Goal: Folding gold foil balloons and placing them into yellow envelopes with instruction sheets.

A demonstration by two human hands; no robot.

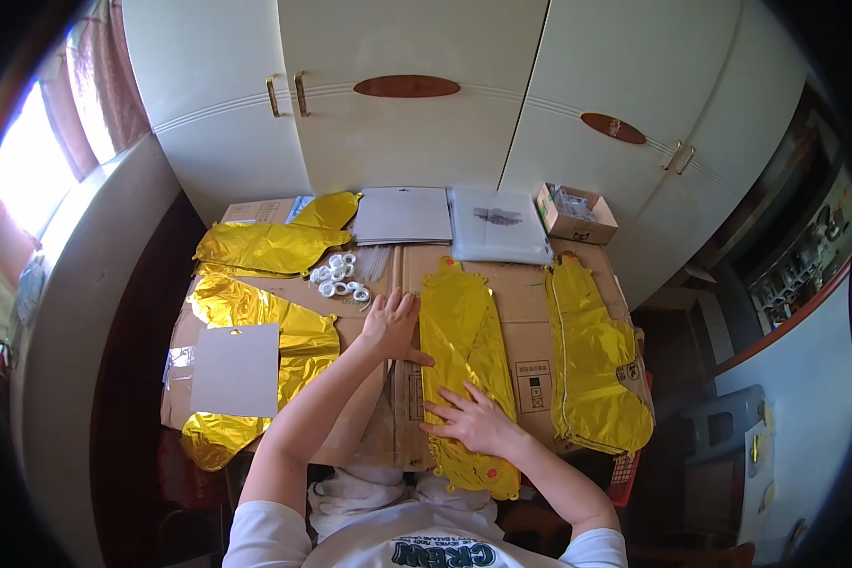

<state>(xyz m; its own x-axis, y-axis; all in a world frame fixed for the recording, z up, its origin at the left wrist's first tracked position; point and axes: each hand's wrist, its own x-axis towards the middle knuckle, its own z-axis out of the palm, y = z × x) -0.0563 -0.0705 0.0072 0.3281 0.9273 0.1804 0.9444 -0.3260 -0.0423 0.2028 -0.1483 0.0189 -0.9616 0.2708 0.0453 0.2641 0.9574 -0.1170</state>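
Gold foil piece (pixel 459 327) lies lengthwise on cardboard (pixel 530 322), near end past its edge. Right hand (pixel 483 424) open, fingers spread on foil's lower half; left hand (pixel 391 329) open, thumb at foil's left edge. Neither grips. Good handling: light, even pressure, stroke creases outward, avoid white rolls (pixel 339 276) beyond.

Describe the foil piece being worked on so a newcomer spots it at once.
Find the pale cabinets, then the cardboard-covered table below them. Near its middle lies a long gold foil piece, overhanging the near edge. Unlike the gold foil on its right, it lies under the spread right hand.
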